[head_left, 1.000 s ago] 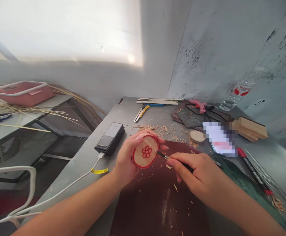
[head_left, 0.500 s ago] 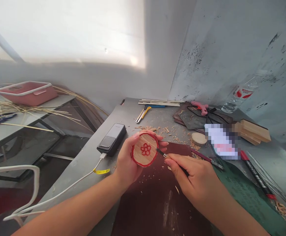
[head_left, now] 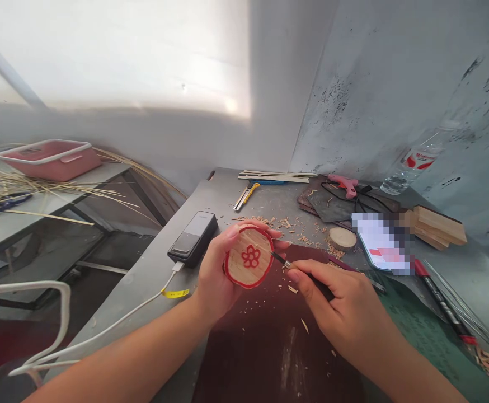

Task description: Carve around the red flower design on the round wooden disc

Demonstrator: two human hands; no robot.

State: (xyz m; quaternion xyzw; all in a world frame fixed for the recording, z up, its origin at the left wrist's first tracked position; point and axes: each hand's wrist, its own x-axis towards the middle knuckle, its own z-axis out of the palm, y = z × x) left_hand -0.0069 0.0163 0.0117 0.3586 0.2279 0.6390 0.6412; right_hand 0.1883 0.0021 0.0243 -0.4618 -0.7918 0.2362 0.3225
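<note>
My left hand [head_left: 217,268] is closed round a round wood slice [head_left: 238,267], its face tilted up toward me. The slice has a red rim and a small red flower outline in the middle. My right hand [head_left: 332,291] grips a carving knife [head_left: 280,259] with a dark handle and a metal collar; its tip is at the slice's right edge. Whether the tip touches the wood I cannot tell. Below both hands lies a dark red mat [head_left: 265,341] sprinkled with wood chips.
Behind my hands are a yellow utility knife [head_left: 248,195] and shavings. A black device [head_left: 193,238] with a white cable stands left. To the right lie another wood slice [head_left: 342,238], a phone [head_left: 381,240], a pink glue gun [head_left: 344,184], a red-black marker [head_left: 443,302] and wooden blocks [head_left: 437,224].
The knife tip has shifted slightly right, from the red rim's inner side to its outer edge. My left hand keeps its hold, with the slice turned a little. The whole view has shifted slightly.
</note>
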